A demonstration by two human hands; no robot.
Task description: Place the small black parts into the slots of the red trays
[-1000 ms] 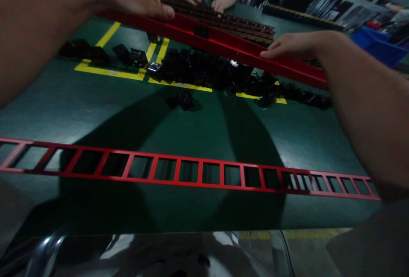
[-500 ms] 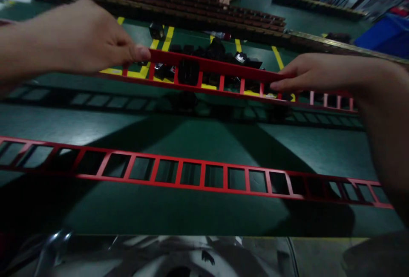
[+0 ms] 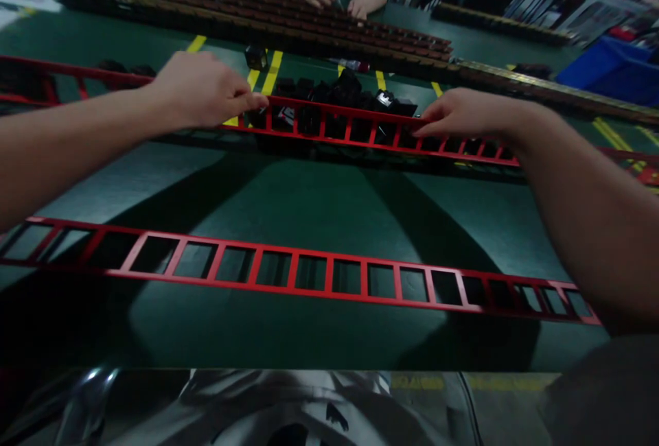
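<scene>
We now hold the far red frame (image 3: 350, 112) lower, nearer the counter (image 3: 309, 192); its slots face us, with black parts (image 3: 347, 89) showing through.

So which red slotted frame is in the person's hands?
The far frame, pinched by the left hand and the right hand; the near frame, closer to the wearer, lies untouched.

Two bare forearms reach forward from the lower left and right sides of the view, with both hands held palm down at about the same height, well apart. The left hand (image 3: 203, 92) has its knuckles raised and its thumb and fingertips pinched together, pointing right. The right hand (image 3: 463, 115) points left from a bent wrist, its thumb below its extended fingers in a pinch.
</scene>
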